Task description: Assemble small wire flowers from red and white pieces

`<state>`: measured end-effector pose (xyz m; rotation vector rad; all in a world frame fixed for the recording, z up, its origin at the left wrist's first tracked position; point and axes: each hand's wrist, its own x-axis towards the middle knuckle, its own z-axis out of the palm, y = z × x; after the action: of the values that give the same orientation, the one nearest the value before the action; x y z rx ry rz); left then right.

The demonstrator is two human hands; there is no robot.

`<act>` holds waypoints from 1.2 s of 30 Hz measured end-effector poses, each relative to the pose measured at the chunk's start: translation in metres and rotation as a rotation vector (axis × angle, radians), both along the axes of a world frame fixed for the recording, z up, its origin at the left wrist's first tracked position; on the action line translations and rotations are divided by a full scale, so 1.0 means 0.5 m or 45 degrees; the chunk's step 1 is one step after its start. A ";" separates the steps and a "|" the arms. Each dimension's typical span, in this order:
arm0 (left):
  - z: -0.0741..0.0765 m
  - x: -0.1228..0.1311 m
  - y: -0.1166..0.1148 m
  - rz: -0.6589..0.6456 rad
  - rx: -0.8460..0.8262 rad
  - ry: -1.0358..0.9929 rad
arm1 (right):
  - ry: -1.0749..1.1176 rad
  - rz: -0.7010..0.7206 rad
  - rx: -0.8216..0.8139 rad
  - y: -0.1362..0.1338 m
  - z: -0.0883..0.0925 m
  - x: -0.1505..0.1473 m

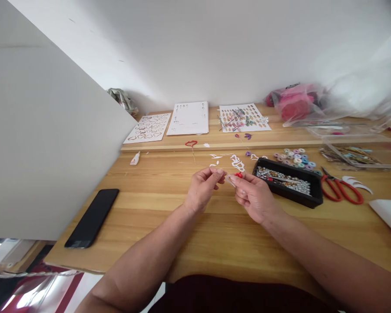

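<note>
Over the middle of the table, my right hand [254,195] pinches a small white cut-out piece [230,179], with a small bright red thing [239,174] at the same fingertips. Close beside it, my left hand [204,186] has its thumb and finger pressed together; what they pinch is too small to make out. Just beyond the hands lie several white paper cut-outs [237,163]. A red outlined shape on a thin stem [191,143] rests farther back. To the right of my right hand stands a black tray [288,199] of silver and gold beads.
Thread spools [295,157], red-handled scissors [340,189] and a clear plastic box [361,152] are at the right. A phone [91,218] and a small white bottle [135,159] lie left. Cut-out sheets [189,118] and plastic bags [295,102] line the raised back ledge. A grey panel [52,130] borders the left.
</note>
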<state>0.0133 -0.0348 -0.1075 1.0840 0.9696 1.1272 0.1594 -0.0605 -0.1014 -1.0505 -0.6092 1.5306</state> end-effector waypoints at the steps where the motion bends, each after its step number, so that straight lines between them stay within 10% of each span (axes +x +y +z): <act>1: 0.000 0.000 0.000 0.000 0.006 0.012 | 0.004 0.001 -0.004 0.000 0.000 0.000; 36: 0.000 0.017 -0.013 0.084 0.272 0.147 | 0.134 0.063 -0.118 0.011 0.003 0.016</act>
<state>0.0219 -0.0413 -0.1074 1.3087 0.9971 1.2544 0.1673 -0.0552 -0.1001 -1.0235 -0.4989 1.6598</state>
